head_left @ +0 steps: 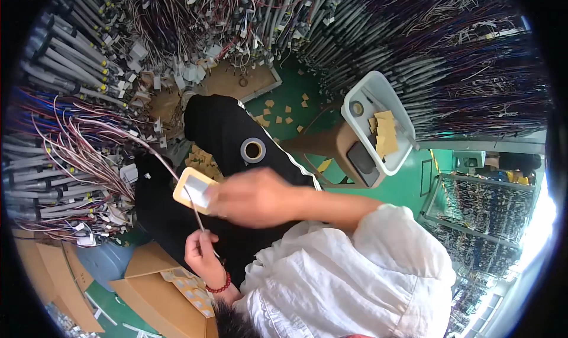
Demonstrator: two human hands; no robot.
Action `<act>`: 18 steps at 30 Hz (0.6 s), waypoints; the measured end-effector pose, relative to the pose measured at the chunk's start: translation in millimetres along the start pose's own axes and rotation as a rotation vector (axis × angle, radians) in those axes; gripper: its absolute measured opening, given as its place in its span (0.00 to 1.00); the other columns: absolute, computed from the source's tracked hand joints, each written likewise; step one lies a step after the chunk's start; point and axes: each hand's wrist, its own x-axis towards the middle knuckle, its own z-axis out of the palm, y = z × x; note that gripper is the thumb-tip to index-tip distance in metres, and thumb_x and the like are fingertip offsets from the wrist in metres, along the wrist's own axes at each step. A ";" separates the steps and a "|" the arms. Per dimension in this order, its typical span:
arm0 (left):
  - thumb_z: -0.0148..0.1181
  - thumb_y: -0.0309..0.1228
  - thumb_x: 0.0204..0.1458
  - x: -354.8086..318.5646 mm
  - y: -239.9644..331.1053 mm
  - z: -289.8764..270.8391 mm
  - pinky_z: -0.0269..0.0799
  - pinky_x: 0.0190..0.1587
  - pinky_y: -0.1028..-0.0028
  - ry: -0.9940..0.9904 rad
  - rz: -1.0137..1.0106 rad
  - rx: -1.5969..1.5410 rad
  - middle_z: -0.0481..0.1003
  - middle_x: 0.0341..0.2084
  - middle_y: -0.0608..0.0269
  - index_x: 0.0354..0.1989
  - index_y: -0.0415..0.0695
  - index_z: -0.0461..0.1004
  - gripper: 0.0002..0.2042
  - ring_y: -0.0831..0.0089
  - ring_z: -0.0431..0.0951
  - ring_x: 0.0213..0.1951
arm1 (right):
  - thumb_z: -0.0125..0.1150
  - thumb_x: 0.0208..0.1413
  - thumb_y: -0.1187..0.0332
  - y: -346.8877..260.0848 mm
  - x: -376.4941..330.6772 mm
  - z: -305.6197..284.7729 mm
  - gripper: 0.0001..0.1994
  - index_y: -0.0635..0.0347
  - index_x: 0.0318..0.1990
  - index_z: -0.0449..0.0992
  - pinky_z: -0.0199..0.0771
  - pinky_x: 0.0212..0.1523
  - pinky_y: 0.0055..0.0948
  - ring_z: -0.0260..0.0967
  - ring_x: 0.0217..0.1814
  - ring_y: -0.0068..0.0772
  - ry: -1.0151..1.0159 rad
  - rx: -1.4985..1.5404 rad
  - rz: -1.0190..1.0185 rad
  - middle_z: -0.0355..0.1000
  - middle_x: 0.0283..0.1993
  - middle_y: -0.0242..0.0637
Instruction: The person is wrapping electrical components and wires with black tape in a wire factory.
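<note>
My left hand (203, 256), with a red bead bracelet at its wrist, pinches a thin pinkish cable (158, 155) that runs up to the bundles at the left. Higher up, my right hand (251, 199) is smeared by motion and grips the edge of a tan card (180, 191) with rounded corners and a silvery patch in its middle. The cable crosses the front of this card. Just above my right hand, a roll of tape (253, 161) lies on my black-clothed leg (216, 122). My right fingertips are too blurred to make out singly.
Dense cable bundles (77, 51) hang along the left, back and right. A white tray (398, 104) with a tape roll and tan cards (387, 134) rests on a brown stool (340, 143). Tan pieces (289, 109) litter the green floor; an open cardboard box (148, 285) stands lower left.
</note>
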 end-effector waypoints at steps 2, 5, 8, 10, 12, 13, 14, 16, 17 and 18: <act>0.47 0.26 0.59 -3.7 -4.2 -6.7 0.66 0.53 0.70 0.057 0.069 0.001 0.70 0.23 0.65 0.32 0.37 0.70 0.07 0.78 0.68 0.29 | 0.58 0.40 0.76 26.3 -1.7 -71.6 0.10 0.59 0.34 0.75 0.76 0.33 0.30 0.73 0.35 0.39 0.107 -0.223 0.244 0.74 0.39 0.37; 0.46 0.27 0.60 -3.3 -8.5 -13.6 0.62 0.59 0.64 0.027 0.094 -0.067 0.71 0.25 0.63 0.34 0.37 0.70 0.08 0.77 0.70 0.32 | 0.51 0.52 0.81 95.1 -70.7 -170.7 0.12 0.62 0.42 0.77 0.73 0.34 0.23 0.69 0.32 0.20 0.575 -0.085 0.913 0.75 0.38 0.33; 0.46 0.28 0.61 6.4 -13.7 -4.3 0.63 0.58 0.65 -0.060 0.087 -0.103 0.75 0.33 0.56 0.38 0.35 0.70 0.09 0.74 0.73 0.37 | 0.56 0.50 0.75 167.3 -237.0 -268.6 0.10 0.61 0.40 0.79 0.71 0.32 0.26 0.71 0.31 0.24 0.358 -0.343 1.239 0.76 0.30 0.32; 0.45 0.28 0.61 5.7 -6.0 10.8 0.64 0.57 0.66 -0.039 0.006 -0.191 0.75 0.38 0.53 0.40 0.35 0.70 0.09 0.72 0.73 0.39 | 0.59 0.45 0.73 172.2 -316.3 -281.7 0.11 0.53 0.39 0.80 0.73 0.38 0.34 0.74 0.38 0.38 -0.114 -0.711 1.259 0.78 0.36 0.39; 0.44 0.28 0.61 2.6 -4.7 9.2 0.65 0.56 0.66 0.022 -0.060 -0.254 0.75 0.42 0.50 0.41 0.35 0.69 0.10 0.70 0.73 0.41 | 0.60 0.39 0.74 156.2 -306.9 -250.8 0.13 0.51 0.36 0.80 0.73 0.41 0.39 0.73 0.41 0.47 -0.482 -0.761 1.250 0.76 0.36 0.41; 0.44 0.29 0.61 3.1 -7.7 6.5 0.66 0.55 0.67 -0.016 -0.047 -0.297 0.74 0.46 0.48 0.43 0.35 0.69 0.10 0.70 0.73 0.42 | 0.59 0.37 0.75 152.0 -308.3 -240.6 0.12 0.51 0.33 0.79 0.73 0.41 0.40 0.73 0.41 0.47 -0.461 -0.792 1.179 0.75 0.36 0.41; 0.44 0.29 0.62 3.5 -9.0 4.5 0.67 0.54 0.68 -0.054 -0.035 -0.340 0.72 0.50 0.45 0.45 0.35 0.68 0.11 0.69 0.73 0.43 | 0.59 0.37 0.75 149.9 -308.0 -234.9 0.12 0.51 0.33 0.79 0.73 0.41 0.40 0.73 0.41 0.47 -0.457 -0.790 1.178 0.75 0.36 0.41; 0.44 0.30 0.62 4.8 -8.6 2.4 0.68 0.55 0.68 -0.066 -0.028 -0.347 0.71 0.50 0.44 0.45 0.34 0.68 0.12 0.71 0.74 0.44 | 0.62 0.35 0.75 147.8 -306.8 -227.8 0.14 0.54 0.35 0.77 0.72 0.46 0.40 0.70 0.45 0.46 -0.573 -0.868 1.208 0.73 0.39 0.39; 0.45 0.31 0.63 5.8 -8.0 1.3 0.69 0.56 0.68 -0.078 -0.025 -0.356 0.70 0.51 0.43 0.45 0.33 0.68 0.13 0.72 0.75 0.44 | 0.62 0.35 0.75 148.5 -309.7 -228.3 0.14 0.54 0.35 0.77 0.72 0.46 0.40 0.70 0.45 0.46 -0.571 -0.866 1.209 0.73 0.39 0.39; 0.45 0.31 0.63 6.5 -7.0 -0.1 0.69 0.56 0.68 -0.078 -0.023 -0.353 0.70 0.51 0.43 0.45 0.33 0.68 0.13 0.72 0.75 0.44 | 0.61 0.36 0.75 149.4 -313.8 -230.1 0.14 0.54 0.36 0.77 0.72 0.45 0.39 0.70 0.45 0.45 -0.598 -0.879 1.213 0.73 0.39 0.38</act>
